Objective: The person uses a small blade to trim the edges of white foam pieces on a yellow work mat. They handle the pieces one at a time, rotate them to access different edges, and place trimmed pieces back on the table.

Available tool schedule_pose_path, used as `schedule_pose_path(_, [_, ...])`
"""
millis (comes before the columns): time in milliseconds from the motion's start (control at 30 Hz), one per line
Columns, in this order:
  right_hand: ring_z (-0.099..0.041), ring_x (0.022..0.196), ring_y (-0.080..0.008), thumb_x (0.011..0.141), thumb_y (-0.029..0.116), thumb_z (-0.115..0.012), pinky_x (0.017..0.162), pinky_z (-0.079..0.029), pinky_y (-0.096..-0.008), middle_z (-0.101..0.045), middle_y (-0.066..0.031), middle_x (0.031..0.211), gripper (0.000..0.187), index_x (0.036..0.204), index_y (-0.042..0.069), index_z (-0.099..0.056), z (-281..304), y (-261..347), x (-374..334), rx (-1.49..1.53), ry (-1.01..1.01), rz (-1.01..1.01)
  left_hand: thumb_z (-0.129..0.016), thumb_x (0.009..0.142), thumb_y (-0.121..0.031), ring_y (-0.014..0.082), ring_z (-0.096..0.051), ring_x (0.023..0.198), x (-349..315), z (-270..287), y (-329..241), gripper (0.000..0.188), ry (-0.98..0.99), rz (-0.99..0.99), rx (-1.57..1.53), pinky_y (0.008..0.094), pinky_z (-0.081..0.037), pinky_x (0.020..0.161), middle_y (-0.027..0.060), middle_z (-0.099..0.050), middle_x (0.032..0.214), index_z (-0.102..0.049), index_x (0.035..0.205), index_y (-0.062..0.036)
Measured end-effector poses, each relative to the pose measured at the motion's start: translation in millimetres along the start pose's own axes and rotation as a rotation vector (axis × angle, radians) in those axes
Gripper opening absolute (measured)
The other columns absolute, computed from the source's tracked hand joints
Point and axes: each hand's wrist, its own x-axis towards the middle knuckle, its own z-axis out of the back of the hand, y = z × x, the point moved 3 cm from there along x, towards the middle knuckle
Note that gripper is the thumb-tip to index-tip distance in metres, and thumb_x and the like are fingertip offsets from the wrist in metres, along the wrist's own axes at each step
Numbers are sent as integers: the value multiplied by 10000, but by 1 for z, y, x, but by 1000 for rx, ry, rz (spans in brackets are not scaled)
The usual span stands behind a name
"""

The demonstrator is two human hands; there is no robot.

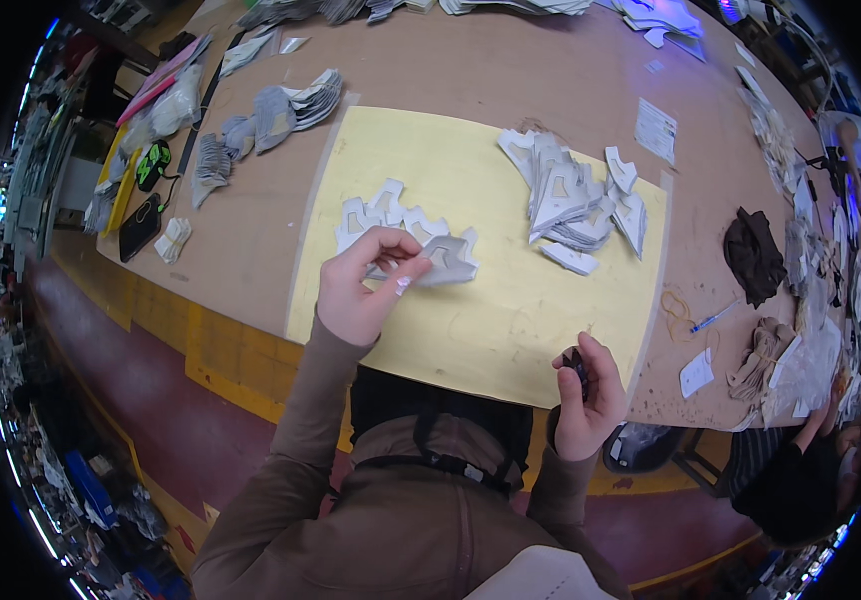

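Observation:
My left hand (359, 290) pinches a grey-and-white cut-out piece (451, 262) by its near-left edge, above the left part of a yellow sheet (421, 345). Just beyond it lie several similar white cut-out pieces (387, 200), partly hidden by my fingers. My right hand (593, 400), over the sheet's near right edge, is closed round a small dark object (575, 366); most of it is covered, so its kind does not show. A larger heap of cut-out pieces (566, 195) rests on the far right of the sheet, with none of my fingers touching it.
Stacked grey pieces (276, 115), a black phone (140, 228) and a green-and-black device (154, 160) lie on the table's left. At right are a dark cloth (754, 257), a blue pen (716, 316) and a bundle of strips (763, 355). Another person (801, 480) sits at lower right.

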Motion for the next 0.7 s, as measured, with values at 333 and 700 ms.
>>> schedule_pose_path(333, [-655, 704, -208, 714, -88, -727, 606, -509, -278, -655, -133, 860, 377, 1081, -23, -672, -25, 45, 22, -291, 125, 271, -701, 824, 6, 160, -662, 846, -27, -51, -45, 198, 258, -137, -254, 270, -525, 739, 112, -692, 957, -688, 1021, 15])
schedule_pose_path(700, [-651, 691, -219, 704, -90, -737, 603, -506, -286, -653, -122, 827, 379, 1074, -24, -684, -21, 36, 19, -254, 117, 248, -712, 823, 7, 128, -651, 845, -32, -53, -40, 209, 285, -5, -355, 251, -518, 764, 100, -696, 945, -692, 1030, 25])
